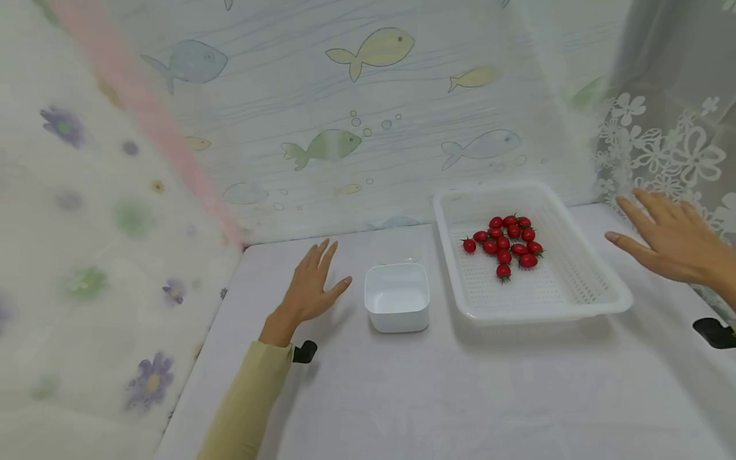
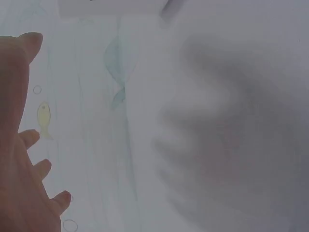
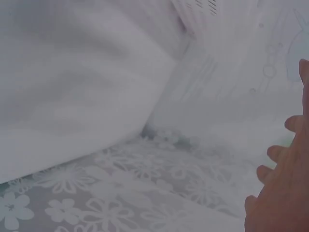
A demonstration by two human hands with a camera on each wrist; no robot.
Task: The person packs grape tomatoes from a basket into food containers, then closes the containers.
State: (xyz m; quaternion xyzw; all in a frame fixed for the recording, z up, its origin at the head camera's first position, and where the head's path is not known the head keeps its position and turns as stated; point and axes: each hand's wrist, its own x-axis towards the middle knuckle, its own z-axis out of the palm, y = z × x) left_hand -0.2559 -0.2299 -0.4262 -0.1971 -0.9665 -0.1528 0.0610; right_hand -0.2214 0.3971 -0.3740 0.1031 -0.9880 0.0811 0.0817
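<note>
While both hands are hovering with fingers spread and holding nothing, the small white bowl (image 1: 397, 298) is sitting near the middle of the white table (image 1: 460, 396), its rim facing up and its inside bare. The left hand (image 1: 312, 283) is floating just at the bowl's 9 o'clock, palm down, fingers straight and slightly fanned, thumb pointing toward the bowl without touching it; the left wrist view is showing only the thumb and fingertips (image 2: 29, 140) over the table and the hand's soft shadow.

At the bowl's 2 o'clock a white slotted tray (image 1: 581, 300) is lying just beside it, a narrow strip of table separating the two. A cluster of cherry tomatoes (image 1: 507, 244) is resting in the tray's far half, leaving the near half bare. The right hand (image 1: 667, 239) is hanging at the tray's 3 o'clock, apart from its rim, fingers wide and relaxed.

Open table is stretching from the bowl toward 6 o'clock, all the way to the near edge. At 12 o'clock the fish-patterned curtain (image 1: 356, 128) is closing off the back edge, a flowered cloth (image 1: 86, 255) is walling the 9 o'clock side, and a lace curtain (image 1: 673, 147) is hanging close behind the right hand. No readable writing is showing on anything.
</note>
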